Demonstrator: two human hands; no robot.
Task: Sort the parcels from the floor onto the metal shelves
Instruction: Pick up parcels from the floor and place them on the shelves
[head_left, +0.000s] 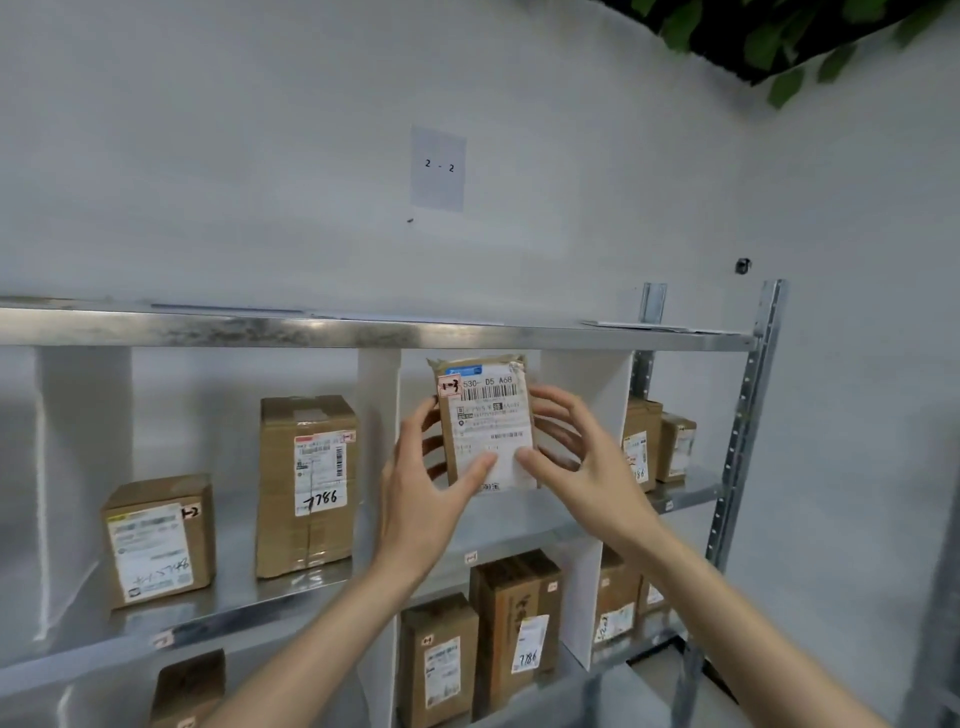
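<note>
A small flat brown parcel (480, 410) with a white shipping label stands upright in a compartment of the middle metal shelf (524, 512), between two white dividers. My left hand (431, 488) grips its left side with the thumb on the label. My right hand (576, 457) grips its right side, fingers spread behind it and the thumb on the label's lower edge. The parcel's bottom edge is partly hidden by my thumbs, so I cannot tell whether it rests on the shelf board.
Two cardboard boxes (306, 483) (158, 540) stand in the compartment to the left. More boxes (641, 441) fill the right compartment and the lower shelf (514, 629). The top shelf edge (363, 332) runs just above the parcel. A paper marked 2-2 (438, 167) hangs on the wall.
</note>
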